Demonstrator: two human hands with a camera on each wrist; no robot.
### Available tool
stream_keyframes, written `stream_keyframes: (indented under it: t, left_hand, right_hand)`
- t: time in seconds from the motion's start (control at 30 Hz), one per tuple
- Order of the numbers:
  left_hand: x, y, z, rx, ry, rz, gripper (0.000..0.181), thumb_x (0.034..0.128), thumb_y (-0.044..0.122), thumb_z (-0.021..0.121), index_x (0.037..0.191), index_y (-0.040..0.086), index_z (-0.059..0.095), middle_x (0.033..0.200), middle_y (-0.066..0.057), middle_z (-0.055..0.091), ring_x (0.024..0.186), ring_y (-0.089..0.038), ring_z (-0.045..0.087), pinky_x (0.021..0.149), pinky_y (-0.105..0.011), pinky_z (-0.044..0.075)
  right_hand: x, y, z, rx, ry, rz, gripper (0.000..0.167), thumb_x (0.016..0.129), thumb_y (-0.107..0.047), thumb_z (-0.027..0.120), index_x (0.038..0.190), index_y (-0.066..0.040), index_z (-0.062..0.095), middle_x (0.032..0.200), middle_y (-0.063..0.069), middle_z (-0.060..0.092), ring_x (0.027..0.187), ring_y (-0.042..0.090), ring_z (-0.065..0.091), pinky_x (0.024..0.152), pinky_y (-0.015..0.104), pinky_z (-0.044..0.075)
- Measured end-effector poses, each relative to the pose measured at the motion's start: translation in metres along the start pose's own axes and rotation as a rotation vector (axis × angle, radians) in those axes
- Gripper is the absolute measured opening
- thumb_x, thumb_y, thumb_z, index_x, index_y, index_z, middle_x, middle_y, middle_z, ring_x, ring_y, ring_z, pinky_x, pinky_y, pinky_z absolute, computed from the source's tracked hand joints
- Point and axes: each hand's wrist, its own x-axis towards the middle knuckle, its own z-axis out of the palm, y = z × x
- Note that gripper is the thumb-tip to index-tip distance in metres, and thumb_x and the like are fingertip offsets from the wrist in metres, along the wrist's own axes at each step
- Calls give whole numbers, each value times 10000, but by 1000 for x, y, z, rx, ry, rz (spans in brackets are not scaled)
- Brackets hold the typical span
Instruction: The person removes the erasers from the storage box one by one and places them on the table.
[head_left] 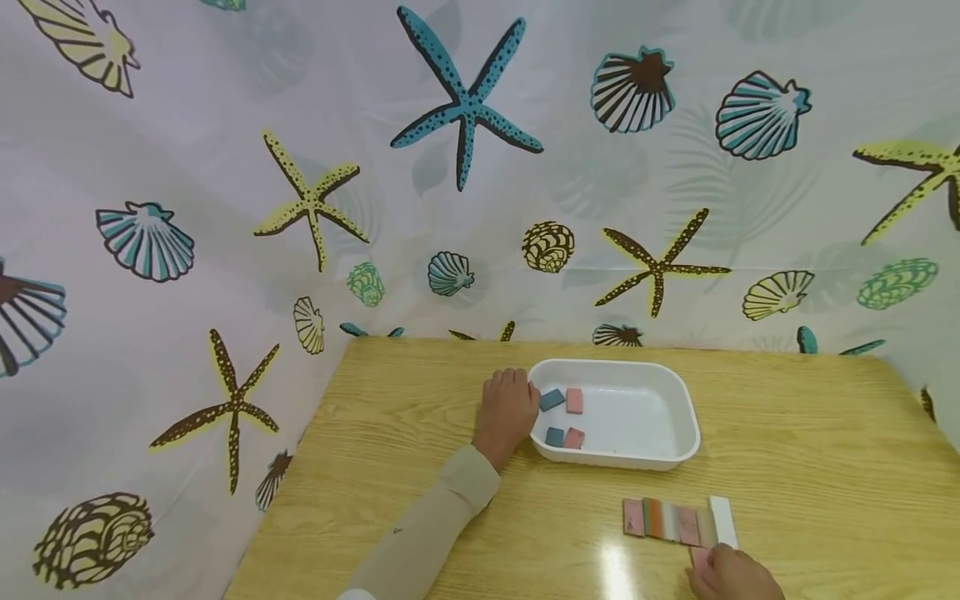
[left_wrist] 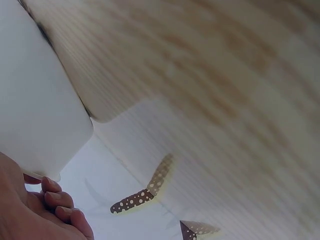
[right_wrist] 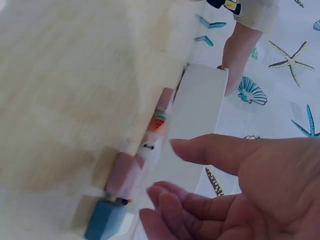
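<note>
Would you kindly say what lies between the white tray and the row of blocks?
Bare wood-grain tabletop separates the white tray from the block row, as the head view shows.

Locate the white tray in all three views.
Head: the tray sits in the lower half, right of centre.
Left wrist: upper left, cut off by the frame.
Right wrist: just right of centre, partly behind the right hand.
Shared landmark: the left hand at the tray's end.
</note>
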Motion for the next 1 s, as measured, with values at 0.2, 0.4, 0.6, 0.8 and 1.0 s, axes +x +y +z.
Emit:
stream_keyframes:
  t: [0.2, 0.4, 0.6, 0.8, 1.0]
  left_hand:
    - [0, -1, -3, -13, -10, 0, 264, 970, 287, 378, 939, 85, 546, 871, -42, 528, 845, -204, 474, 775, -361, 378]
    - [-1, -1, -3, -9, 3, 16, 259, 965, 285, 386, 923, 86, 546, 850, -39, 519, 837, -203, 474, 761, -359, 379]
    - [0, -1, -2, -10, 1, 13, 250, 967, 281, 389, 920, 87, 539, 855, -39, 517, 834, -202, 466, 765, -360, 376]
    - [1, -1, -2, -9, -27, 2, 257, 969, 292, 379, 933, 90, 533, 867, -36, 513, 844, -199, 455, 773, -359, 371]
    - [1, -2, -1, 17, -24, 1, 294, 976, 311, 343, 954, 94, 540, 891, -34, 524, 866, -196, 471, 780, -356, 381]
  right_hand:
    - [8, -29, -20, 146, 87, -58, 278, 842, -201, 649, 913, 63, 604, 714, 11, 566, 651, 150, 550, 583, 335, 469]
    - [20, -51, -37, 159, 238, -180, 217, 849, -151, 643, 966, 30, 618, 787, 34, 605, 720, 181, 583, 630, 359, 482]
    - [42, -73, -42, 164, 312, -298, 169, 820, -94, 614, 937, 27, 629, 795, 50, 608, 728, 196, 596, 651, 349, 486]
    - [66, -88, -46, 155, 300, -339, 189, 841, -132, 616, 938, 28, 641, 842, 76, 629, 760, 208, 606, 683, 359, 490]
    - [93, -97, -47, 162, 271, -335, 191, 840, -143, 615, 908, 34, 638, 816, 82, 623, 744, 211, 586, 667, 377, 475]
